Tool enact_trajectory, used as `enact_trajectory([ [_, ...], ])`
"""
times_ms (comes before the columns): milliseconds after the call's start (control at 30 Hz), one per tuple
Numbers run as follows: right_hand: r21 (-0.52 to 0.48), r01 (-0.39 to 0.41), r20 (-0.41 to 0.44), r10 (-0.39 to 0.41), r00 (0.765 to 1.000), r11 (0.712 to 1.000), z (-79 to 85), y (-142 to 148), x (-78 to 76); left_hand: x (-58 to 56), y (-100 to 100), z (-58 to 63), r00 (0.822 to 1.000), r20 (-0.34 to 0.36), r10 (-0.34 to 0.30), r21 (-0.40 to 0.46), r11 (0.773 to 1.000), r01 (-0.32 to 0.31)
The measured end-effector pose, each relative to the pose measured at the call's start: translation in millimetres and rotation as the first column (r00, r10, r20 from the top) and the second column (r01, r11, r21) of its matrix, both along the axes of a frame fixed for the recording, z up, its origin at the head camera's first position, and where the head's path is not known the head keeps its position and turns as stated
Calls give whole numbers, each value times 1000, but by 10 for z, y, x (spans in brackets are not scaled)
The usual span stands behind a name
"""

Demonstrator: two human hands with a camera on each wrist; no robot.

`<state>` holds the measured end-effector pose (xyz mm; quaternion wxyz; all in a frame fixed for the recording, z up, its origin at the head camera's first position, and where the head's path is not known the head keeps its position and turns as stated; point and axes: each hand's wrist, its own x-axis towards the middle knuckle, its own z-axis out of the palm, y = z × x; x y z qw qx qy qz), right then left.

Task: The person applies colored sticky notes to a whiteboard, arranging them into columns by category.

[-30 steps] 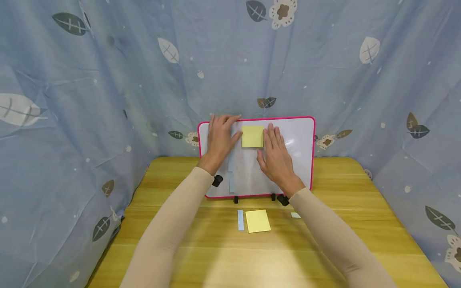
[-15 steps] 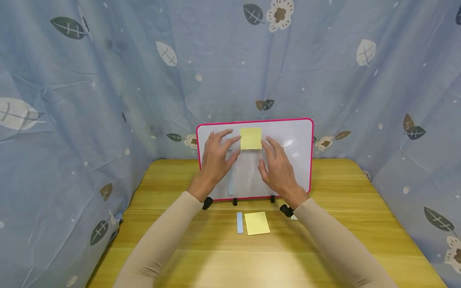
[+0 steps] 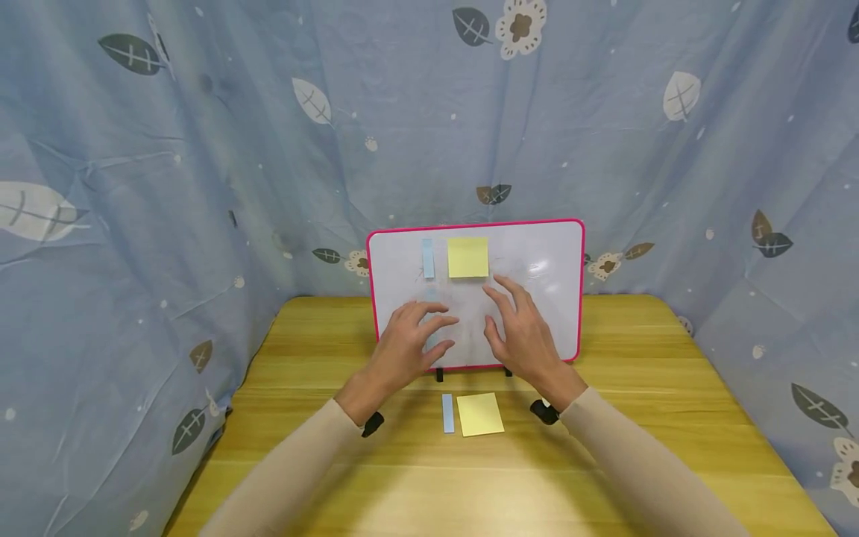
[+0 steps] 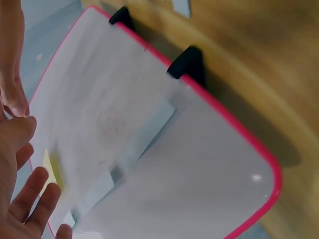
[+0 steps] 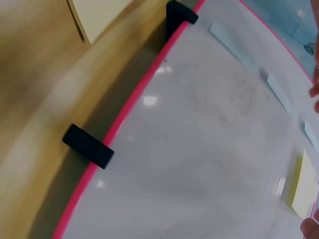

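Note:
A yellow sticky note (image 3: 467, 257) is stuck high on a whiteboard (image 3: 550, 261) with a pink frame. To its left, a column of pale blue sticky strips (image 3: 428, 258) runs down the board; my left hand partly covers the lower ones in the head view. That left hand (image 3: 409, 343) is in front of the board's lower left, fingers spread and loosely bent, holding nothing. My right hand (image 3: 526, 335) is below and right of the yellow note, its fingers apart and bare. The left wrist view shows several blue strips (image 4: 152, 124) in a slanting row.
On the wooden table (image 3: 429, 485) in front of the board lie a blue strip pad (image 3: 447, 413) and a yellow note pad (image 3: 480, 415). Black feet (image 3: 439, 374) support the board's bottom edge. A patterned blue curtain (image 3: 403, 149) hangs behind and at both sides.
Both hands have come away from the yellow note and moved down, the left one furthest. The note stays on the board, and the top blue strip is uncovered.

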<state>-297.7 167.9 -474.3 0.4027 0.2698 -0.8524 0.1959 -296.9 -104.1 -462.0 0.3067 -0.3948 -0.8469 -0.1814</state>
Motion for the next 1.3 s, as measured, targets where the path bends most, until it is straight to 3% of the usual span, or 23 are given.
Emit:
enact_trajectory([
  [267,-18,-37,61,38,997,999,-62,32,171,145,5,-205,993,102,-66,-72,995,73],
  [433,-23,-63,95,65,993,998,-112,66,256,204,37,-300,982,170,-77,-168,980,106],
  [600,-30,-67,158,71,985,997,-156,99,340,259,76,-371,958,282,-52,-251,960,125],
  [767,-21,-44,214,47,976,999,-231,140,409,343,146,-466,937,349,4,-325,938,117],
  [1000,1,-46,288,44,957,999,-347,185,477,454,220,-565,914,395,96,-425,901,89],
  [1300,27,-76,338,63,939,997,-476,215,579,579,229,-667,898,425,117,-440,893,92],
])
